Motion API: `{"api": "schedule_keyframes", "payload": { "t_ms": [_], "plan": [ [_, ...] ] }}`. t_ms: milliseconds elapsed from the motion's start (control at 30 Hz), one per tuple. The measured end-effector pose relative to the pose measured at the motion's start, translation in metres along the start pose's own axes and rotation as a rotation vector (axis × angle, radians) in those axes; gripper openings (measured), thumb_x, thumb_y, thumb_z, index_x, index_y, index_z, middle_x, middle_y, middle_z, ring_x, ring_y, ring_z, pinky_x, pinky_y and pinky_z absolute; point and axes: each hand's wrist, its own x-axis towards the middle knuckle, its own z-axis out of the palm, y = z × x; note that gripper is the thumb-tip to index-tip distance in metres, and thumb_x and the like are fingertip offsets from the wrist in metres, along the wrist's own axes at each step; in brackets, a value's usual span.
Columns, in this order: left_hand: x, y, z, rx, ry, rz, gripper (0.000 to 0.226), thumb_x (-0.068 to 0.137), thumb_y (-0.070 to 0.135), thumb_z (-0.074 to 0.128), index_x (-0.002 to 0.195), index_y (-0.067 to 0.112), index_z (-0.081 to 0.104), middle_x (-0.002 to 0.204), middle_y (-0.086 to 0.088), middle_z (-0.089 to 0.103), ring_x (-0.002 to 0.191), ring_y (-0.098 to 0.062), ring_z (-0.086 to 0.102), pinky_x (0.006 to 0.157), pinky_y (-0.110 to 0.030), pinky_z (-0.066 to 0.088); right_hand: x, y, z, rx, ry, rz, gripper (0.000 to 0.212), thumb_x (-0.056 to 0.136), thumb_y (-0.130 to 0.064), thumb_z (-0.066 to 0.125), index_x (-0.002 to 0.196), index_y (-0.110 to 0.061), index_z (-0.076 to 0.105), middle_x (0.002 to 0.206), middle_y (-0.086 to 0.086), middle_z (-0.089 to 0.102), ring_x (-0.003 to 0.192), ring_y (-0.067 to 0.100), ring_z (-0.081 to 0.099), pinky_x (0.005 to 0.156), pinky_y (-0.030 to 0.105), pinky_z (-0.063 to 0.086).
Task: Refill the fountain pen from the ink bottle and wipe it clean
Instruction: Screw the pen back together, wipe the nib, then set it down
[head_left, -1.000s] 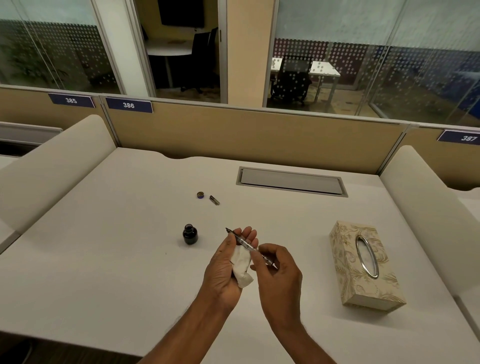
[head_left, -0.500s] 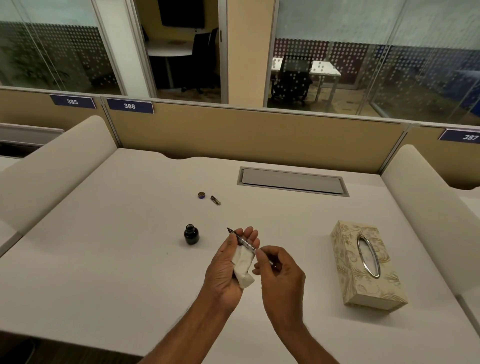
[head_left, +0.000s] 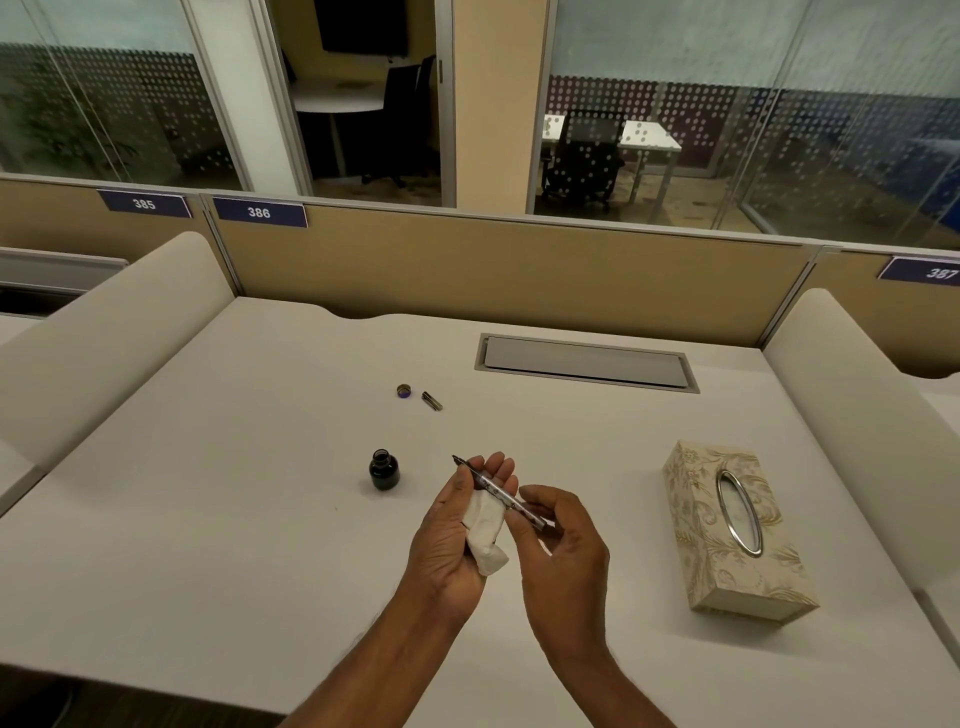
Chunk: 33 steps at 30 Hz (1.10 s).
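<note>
Left hand (head_left: 449, 540) closed round tissue (head_left: 484, 530), fountain pen (head_left: 501, 493) across its fingers, nib poking past toward open ink bottle (head_left: 384, 469), right hand (head_left: 563, 551) pinching pen's rear end.

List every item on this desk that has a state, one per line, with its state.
Ink bottle: open, upright on the desk.
Bottle cap: off, lying apart from the bottle.
Pen cap: off, lying beside the bottle cap.
Fountain pen: uncapped, held in both hands.
Tissue: crumpled in the left hand.
Right hand: pinching the pen's rear end.
Tissue box: lying flat, opening up.
</note>
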Motion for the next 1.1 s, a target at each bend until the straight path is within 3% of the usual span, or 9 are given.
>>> {"api": "schedule_keyframes", "payload": {
  "t_ms": [100,233,433,567,733,933,1100],
  "plan": [
    [0.0015,-0.0001,-0.0018,-0.011,-0.006,0.001,0.034,0.1,0.018,0.053,0.129,0.003,0.06,0.129,-0.018,0.07,0.105,-0.027,0.075,0.082,-0.035,0.064,0.0007,0.0008,0.0014,0.006,0.025,0.027,0.028,0.088,-0.004,0.074,0.089,-0.031,0.07,0.089,-0.016,0.072,0.088,0.009,0.07,0.077,0.013,0.056],
    [0.0024,-0.0001,-0.0026,-0.009,-0.008,-0.004,0.036,0.096,0.02,0.056,0.128,0.005,0.061,0.129,-0.017,0.07,0.105,-0.026,0.075,0.079,-0.034,0.064,0.0032,0.0005,0.003,0.097,0.036,0.116,0.017,0.09,-0.008,0.072,0.086,-0.025,0.073,0.078,-0.005,0.075,0.074,0.014,0.073,0.07,0.019,0.058],
    [0.0039,0.0011,-0.0024,-0.014,-0.004,0.01,0.042,0.088,0.02,0.061,0.127,0.004,0.061,0.131,-0.018,0.069,0.105,-0.026,0.075,0.082,-0.034,0.064,0.0003,-0.0022,0.0051,0.05,0.019,0.044,0.029,0.087,0.0,0.073,0.094,-0.028,0.07,0.094,-0.01,0.074,0.092,0.005,0.07,0.08,0.009,0.054],
    [0.0041,0.0026,-0.0026,-0.013,-0.005,0.02,0.043,0.087,0.02,0.06,0.127,0.003,0.061,0.128,-0.017,0.07,0.103,-0.026,0.076,0.08,-0.034,0.064,0.0008,-0.0007,0.0084,0.05,0.046,0.055,0.028,0.087,-0.001,0.074,0.087,-0.028,0.071,0.086,-0.013,0.073,0.088,0.01,0.07,0.078,0.014,0.056],
    [0.0011,0.0012,-0.0041,-0.016,0.001,0.008,0.027,0.101,0.018,0.051,0.12,0.003,0.064,0.124,-0.017,0.072,0.1,-0.025,0.077,0.081,-0.034,0.064,0.0069,-0.004,0.0076,0.128,0.057,0.127,0.021,0.092,-0.008,0.07,0.087,-0.028,0.072,0.083,-0.011,0.076,0.076,0.013,0.074,0.072,0.018,0.059],
    [0.0014,0.0029,-0.0034,0.01,-0.002,0.022,0.026,0.101,0.017,0.051,0.119,0.003,0.064,0.124,-0.018,0.072,0.103,-0.027,0.076,0.086,-0.036,0.063,0.0034,-0.0013,0.0058,-0.051,-0.021,0.009,0.024,0.088,-0.009,0.075,0.089,-0.032,0.069,0.086,-0.016,0.072,0.089,0.006,0.069,0.076,0.01,0.054],
    [0.0041,0.0027,-0.0043,0.016,0.002,0.021,0.027,0.099,0.018,0.052,0.119,0.004,0.064,0.125,-0.018,0.072,0.103,-0.027,0.076,0.083,-0.035,0.064,0.0042,0.0017,0.0068,-0.142,-0.018,-0.041,0.028,0.088,-0.008,0.075,0.092,-0.035,0.068,0.088,-0.014,0.071,0.087,0.006,0.068,0.075,0.008,0.052]
  ]
}}
